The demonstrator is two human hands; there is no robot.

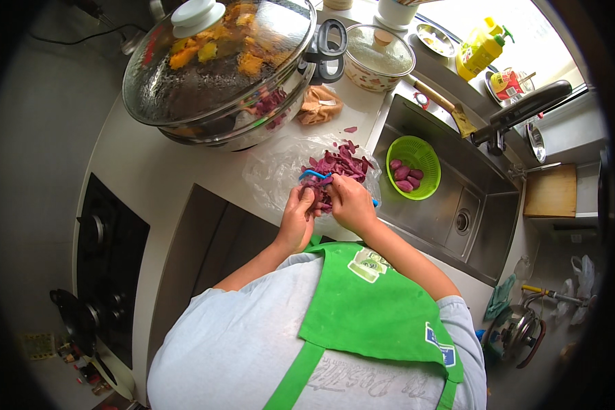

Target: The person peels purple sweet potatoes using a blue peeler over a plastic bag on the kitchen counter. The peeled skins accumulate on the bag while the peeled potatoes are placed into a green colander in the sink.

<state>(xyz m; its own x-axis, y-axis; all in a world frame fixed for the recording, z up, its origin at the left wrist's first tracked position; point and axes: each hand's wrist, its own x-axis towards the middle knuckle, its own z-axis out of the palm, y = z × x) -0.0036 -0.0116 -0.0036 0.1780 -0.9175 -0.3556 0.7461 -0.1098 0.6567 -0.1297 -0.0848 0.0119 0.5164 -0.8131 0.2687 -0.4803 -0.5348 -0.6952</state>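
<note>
My left hand (298, 212) grips a purple sweet potato (309, 198), mostly covered by my fingers. My right hand (352, 202) is closed around a blue peeler (314, 175), its head over the sweet potato and its handle end showing past my palm. Both hands are above a clear plastic bag (266, 179) spread on the counter. A heap of purple peelings (344, 163) lies on the bag just beyond my hands. To the right, a green plastic colander (430, 179) in the sink holds several purple sweet potatoes (406, 174).
A large lidded steamer (205, 97) stands behind the bag at left, a patterned pot (376, 77) with a glass lid beside it. The steel sink (435, 220) is at right, under a dark faucet (523, 110). A black cooktop (110, 271) lies at far left.
</note>
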